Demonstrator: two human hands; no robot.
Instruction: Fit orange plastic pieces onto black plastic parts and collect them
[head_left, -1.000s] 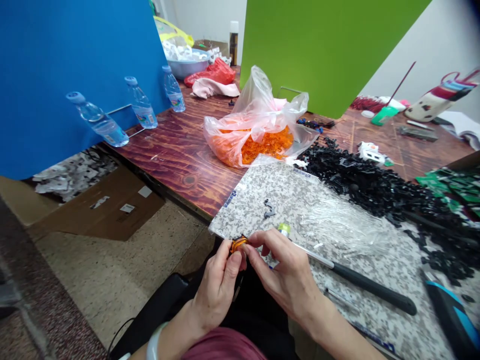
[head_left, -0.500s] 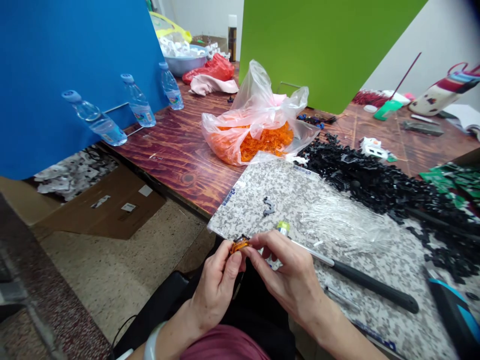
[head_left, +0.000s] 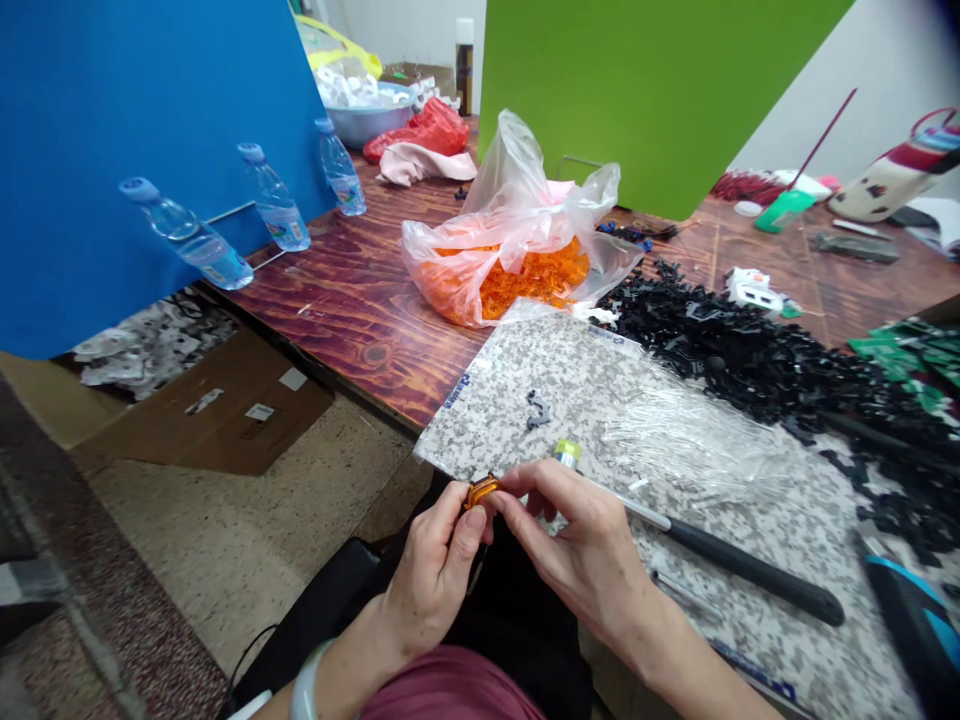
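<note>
My left hand (head_left: 433, 565) and my right hand (head_left: 577, 540) meet just above the near edge of a granite-patterned board (head_left: 540, 375). Their fingertips pinch a small orange plastic piece (head_left: 481, 491) from both sides, hiding part of it. Beyond my right fingers stand a green-capped tube (head_left: 568, 453) and a small dark part (head_left: 536, 410) on the board. A black-handled screwdriver (head_left: 750, 570) lies to the right of my right wrist. A clear plastic sheet (head_left: 697, 440) lies crumpled on the board.
Behind the board, a plastic bag (head_left: 517, 235) holds orange pieces on a wooden table (head_left: 337, 345). A heap of black plastic parts (head_left: 735, 355) spreads to the right. Several water bottles (head_left: 274, 200) stand before a blue panel (head_left: 150, 130). A cardboard box (head_left: 247, 410) sits on the floor.
The whole scene has shifted slightly upward in view as my head moved. My hands still pinch the orange piece, with little visible change.
</note>
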